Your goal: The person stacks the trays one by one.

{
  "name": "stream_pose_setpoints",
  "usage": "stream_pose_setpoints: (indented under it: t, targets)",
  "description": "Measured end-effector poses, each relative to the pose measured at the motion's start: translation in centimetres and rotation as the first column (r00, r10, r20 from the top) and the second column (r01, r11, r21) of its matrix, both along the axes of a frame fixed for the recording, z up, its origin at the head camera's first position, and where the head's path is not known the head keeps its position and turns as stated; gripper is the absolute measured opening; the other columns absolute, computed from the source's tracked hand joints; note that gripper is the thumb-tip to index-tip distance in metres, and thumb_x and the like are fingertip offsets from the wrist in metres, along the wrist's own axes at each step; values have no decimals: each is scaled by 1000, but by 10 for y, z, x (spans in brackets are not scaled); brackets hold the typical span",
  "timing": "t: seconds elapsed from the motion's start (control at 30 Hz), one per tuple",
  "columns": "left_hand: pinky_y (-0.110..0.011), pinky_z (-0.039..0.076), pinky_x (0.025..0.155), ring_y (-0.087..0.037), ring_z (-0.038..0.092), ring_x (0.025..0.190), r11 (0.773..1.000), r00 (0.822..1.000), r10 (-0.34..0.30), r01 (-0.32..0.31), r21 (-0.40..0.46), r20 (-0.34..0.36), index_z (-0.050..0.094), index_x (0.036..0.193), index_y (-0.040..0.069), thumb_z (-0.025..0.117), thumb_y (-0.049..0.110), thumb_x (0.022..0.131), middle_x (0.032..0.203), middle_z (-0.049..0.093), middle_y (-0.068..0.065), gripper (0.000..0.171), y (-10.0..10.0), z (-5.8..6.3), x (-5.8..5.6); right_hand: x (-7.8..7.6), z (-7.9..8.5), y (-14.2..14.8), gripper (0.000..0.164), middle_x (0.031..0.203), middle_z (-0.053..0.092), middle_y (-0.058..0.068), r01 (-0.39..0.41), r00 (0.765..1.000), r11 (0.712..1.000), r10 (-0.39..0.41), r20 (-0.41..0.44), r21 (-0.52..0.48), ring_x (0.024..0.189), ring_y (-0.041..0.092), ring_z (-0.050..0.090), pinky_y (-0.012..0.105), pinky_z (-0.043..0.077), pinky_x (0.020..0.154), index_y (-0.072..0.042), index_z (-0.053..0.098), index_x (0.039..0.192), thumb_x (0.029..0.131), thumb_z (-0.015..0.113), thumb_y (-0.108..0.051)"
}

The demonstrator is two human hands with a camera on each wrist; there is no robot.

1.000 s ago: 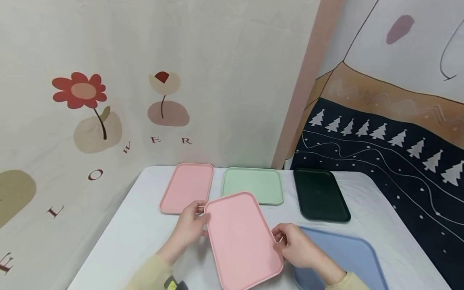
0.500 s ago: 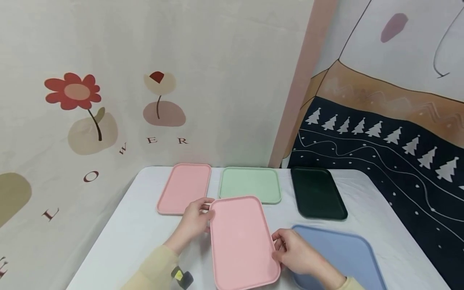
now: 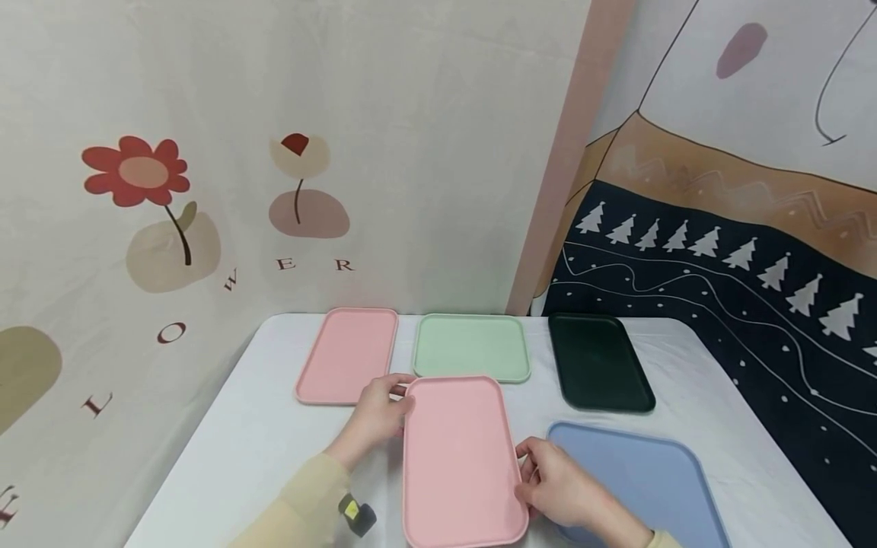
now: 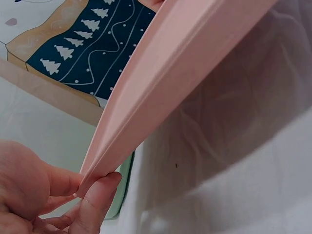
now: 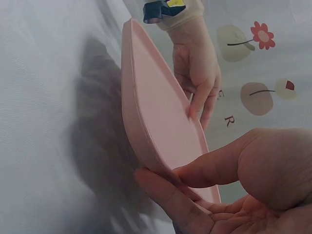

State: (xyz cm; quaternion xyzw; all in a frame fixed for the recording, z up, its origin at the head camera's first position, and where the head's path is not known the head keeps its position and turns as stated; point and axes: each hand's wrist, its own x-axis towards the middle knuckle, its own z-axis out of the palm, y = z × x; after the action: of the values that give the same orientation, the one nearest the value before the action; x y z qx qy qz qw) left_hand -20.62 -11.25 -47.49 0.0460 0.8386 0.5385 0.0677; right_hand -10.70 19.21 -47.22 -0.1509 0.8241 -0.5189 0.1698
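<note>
A pink tray (image 3: 462,464) is held between both hands above the white table, its shadow falling on the cloth in the right wrist view. My left hand (image 3: 377,411) pinches its left rim near the far corner, thumb on one side and fingers on the other. On the opposite long side, my right hand (image 3: 558,483) grips the rim toward the near corner. Beyond the left hand lies a second pink tray (image 3: 349,354). A light green tray (image 3: 473,346) sits just past the held tray's far edge. Beside the right hand, partly covered by it, is a blue tray (image 3: 630,472).
A dark green tray (image 3: 601,361) lies at the back right of the white-clothed table (image 3: 260,426). A curtain with flower prints (image 3: 438,152) hangs behind the table, and a navy tree-patterned cloth (image 3: 685,281) is on the right.
The held pink tray has turned from a slant to nearly straight and shifted slightly nearer to me. Both hands keep their hold, the left moving a little right.
</note>
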Motion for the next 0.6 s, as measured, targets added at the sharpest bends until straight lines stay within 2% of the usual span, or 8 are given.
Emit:
stream_pose_setpoints:
  t: [0.23, 0.43, 0.6]
  targets:
    - [-33, 63, 60, -20, 71, 82, 998, 1000, -13, 13, -60, 0, 65, 136, -3, 63, -1, 100, 114, 68, -18, 36, 4, -5, -4, 3, -5, 0, 35, 78, 56, 6, -2, 1000, 1000, 2, -15, 0, 55, 20, 66, 28, 56, 49, 13, 55, 115, 82, 67, 13]
    - [-32, 62, 58, -20, 71, 82, 995, 1000, -11, 10, -96, -9, 66, 135, -3, 63, -1, 98, 113, 69, -16, 37, 6, -10, -6, 5, -7, -1, 37, 79, 57, 6, -10, 1000, 999, 9, 17, 31, 57, 19, 67, 23, 52, 51, 14, 53, 118, 84, 68, 11]
    - [-33, 62, 67, -21, 70, 87, 989, 999, -20, 16, -150, -27, 68, 134, -2, 65, 0, 98, 113, 70, -15, 36, 9, -15, -8, 8, -11, -3, 38, 78, 56, 6, -8, 1000, 1000, 7, 19, 21, 57, 17, 65, 22, 51, 50, 14, 52, 117, 83, 67, 13]
